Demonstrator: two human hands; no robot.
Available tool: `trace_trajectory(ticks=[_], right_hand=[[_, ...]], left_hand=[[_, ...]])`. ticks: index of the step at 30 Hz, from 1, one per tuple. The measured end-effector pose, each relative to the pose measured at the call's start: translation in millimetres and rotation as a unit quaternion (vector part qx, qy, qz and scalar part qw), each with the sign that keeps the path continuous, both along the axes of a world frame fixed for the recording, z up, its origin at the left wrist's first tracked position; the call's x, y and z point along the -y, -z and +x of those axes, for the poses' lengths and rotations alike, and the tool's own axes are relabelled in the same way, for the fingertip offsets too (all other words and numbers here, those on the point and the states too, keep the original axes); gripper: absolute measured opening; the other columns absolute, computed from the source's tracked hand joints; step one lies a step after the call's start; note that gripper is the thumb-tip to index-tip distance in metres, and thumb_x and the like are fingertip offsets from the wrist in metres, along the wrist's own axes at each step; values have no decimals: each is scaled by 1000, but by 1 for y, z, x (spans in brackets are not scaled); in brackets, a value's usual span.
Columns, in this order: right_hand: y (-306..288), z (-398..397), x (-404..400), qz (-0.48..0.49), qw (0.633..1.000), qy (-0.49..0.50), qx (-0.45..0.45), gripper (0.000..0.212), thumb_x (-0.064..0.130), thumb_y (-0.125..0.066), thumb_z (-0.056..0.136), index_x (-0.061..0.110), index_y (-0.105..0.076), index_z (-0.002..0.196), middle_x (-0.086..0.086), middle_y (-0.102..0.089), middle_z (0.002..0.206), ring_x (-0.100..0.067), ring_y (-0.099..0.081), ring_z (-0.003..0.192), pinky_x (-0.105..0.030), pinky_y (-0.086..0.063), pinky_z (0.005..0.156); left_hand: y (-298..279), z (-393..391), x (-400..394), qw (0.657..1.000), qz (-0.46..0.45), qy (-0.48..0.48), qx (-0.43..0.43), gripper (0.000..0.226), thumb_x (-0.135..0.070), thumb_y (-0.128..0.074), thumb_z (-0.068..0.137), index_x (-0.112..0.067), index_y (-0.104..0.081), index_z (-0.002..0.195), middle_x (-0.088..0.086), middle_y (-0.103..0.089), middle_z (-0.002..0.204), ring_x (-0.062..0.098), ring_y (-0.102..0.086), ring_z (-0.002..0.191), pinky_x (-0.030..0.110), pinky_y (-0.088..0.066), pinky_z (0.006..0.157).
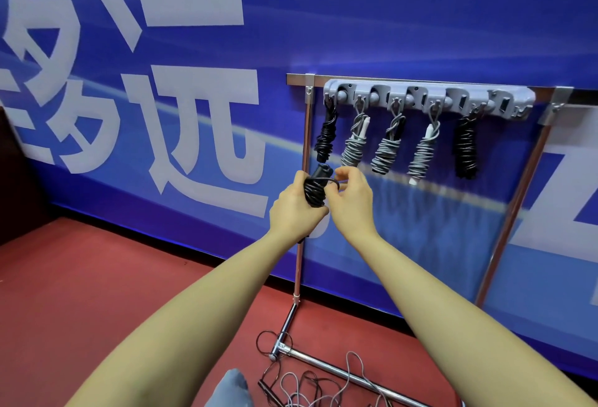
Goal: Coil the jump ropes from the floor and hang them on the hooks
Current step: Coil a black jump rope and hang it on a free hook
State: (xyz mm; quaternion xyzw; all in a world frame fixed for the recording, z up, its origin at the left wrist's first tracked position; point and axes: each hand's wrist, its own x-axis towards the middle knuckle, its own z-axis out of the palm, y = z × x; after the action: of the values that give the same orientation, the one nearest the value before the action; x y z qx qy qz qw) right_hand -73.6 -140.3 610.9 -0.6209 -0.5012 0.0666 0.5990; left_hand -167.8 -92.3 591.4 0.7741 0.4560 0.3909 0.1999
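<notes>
The left hand [296, 207] has its grip closed around a coiled black jump rope [315, 188], held in the air just below the grey hook rail [427, 99], and the right hand [351, 194] pinches a loose loop of it. Five coiled ropes hang from the hooks, and loose ropes [310, 384] lie on the red floor [97, 293] by the foot of the rack

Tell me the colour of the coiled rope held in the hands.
Black; the coiled rope shows best in the head view, gripped between both hands.

Coiled black jump rope [315, 191], hand-held.
</notes>
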Motion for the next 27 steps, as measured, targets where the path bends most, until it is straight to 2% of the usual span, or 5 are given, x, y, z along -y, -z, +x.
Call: trace_trajectory(ticks=[6,11,16,21,27], right_hand=[[-8,5,-2,-14,995,-73,-70,25,-2,-49,85,13,-65,97,-2,-68,93,-13,-62,87,-15,-48,75],[-5,8,-1,-3,993,-62,-98,18,-2,-52,85,12,-61,92,-1,-65,87,-11,-61,79,-17,-48,71],[-10,1,-3,5,992,-65,-109,12,0,-57,84,8,-62,91,3,-64,79,-7,-59,75,-16,-47,69],[-8,-3,-5,-16,992,-90,-90,16,-1,-53,86,7,-66,92,-2,-67,84,-12,-60,79,-17,-46,71],[-8,0,-6,-44,995,-82,-38,28,-2,-50,86,6,-70,104,-4,-72,93,-16,-65,87,-17,-50,71]], left_hand=[[-4,5,0,998,-38,-35,18,56,-36,-67,74,-24,-34,117,-1,-37,109,20,-34,103,40,-37,89],[-12,-1,-1,999,28,-3,-31,50,-31,-71,76,-11,-40,110,3,-42,106,27,-42,101,36,-43,72],[-9,5,-1,984,112,-63,-126,64,-21,-53,86,-10,-25,142,10,-52,115,31,-53,100,40,-42,75],[-11,2,-4,984,98,-87,-119,64,-15,-54,83,-12,-23,139,9,-57,102,34,-58,92,43,-47,76],[-10,2,-8,1000,1,22,-13,70,-8,-54,77,-28,-19,135,7,-64,81,30,-61,75,45,-54,64]])
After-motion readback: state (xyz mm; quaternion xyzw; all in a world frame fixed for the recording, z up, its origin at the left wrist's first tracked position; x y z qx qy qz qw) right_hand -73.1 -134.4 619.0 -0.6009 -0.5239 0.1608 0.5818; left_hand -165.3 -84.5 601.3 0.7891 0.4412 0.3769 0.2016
